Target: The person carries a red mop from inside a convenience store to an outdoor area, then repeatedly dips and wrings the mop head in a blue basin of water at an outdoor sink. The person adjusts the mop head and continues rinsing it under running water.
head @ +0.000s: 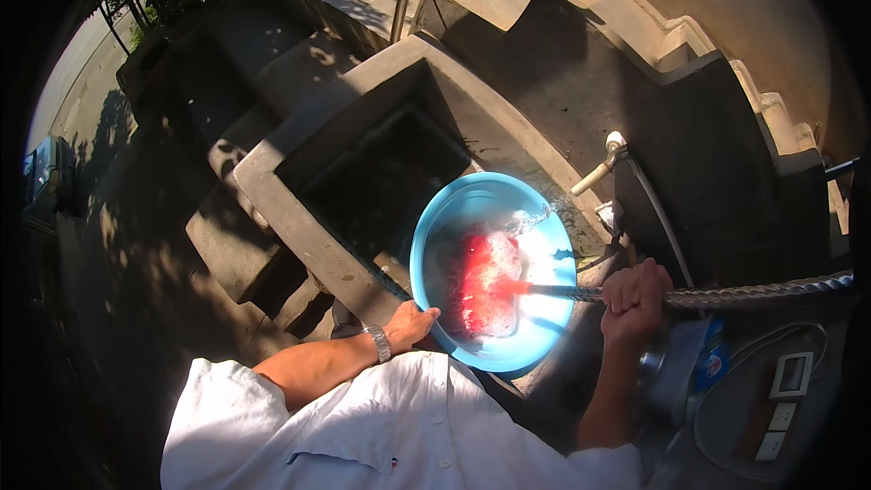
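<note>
A light blue plastic basin (423,318) sits tilted over the near corner of a concrete trough. Sunlit, foamy water (548,272) lies inside it. At the near left of the basin, my left hand (410,324) grips the rim, a metal watch on its wrist. My right hand (636,289) is closed around the twisted, shiny handle (755,295) of a long-handled cleaning tool. Its red head (480,289) rests in the basin, covered in suds; glare hides whether it is a broom, brush or mop.
The concrete trough (292,231) holds dark water. A tap (593,177) with a pale hose (656,204) juts from the wall right of the basin. Stepped concrete (544,34) rises behind. At lower right are wall sockets (776,432), a loose cable and a blue packet (711,357).
</note>
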Demonstrator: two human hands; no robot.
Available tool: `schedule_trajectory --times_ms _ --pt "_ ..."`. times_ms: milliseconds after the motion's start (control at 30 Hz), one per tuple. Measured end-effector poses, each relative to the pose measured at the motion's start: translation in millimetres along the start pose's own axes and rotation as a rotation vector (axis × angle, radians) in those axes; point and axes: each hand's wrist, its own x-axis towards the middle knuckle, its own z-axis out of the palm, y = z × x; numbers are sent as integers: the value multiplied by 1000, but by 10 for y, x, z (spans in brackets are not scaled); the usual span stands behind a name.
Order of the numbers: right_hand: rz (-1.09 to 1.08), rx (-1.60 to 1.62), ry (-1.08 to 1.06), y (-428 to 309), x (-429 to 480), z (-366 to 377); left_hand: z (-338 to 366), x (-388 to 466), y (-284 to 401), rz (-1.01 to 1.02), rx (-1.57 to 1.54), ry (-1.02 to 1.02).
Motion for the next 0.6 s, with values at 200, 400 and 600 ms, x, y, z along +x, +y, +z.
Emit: schedule_trajectory --times_ms 200,400,600 --pt "-126 30 -115 -530 107 60 -36 -23 22 -20 -23 -66" --pt "-20 -54 12 -317 101 145 -65 -26 15 49 112 -23" --pt "81 -1 111 179 212 126 -56 -9 -17 8 46 -38"
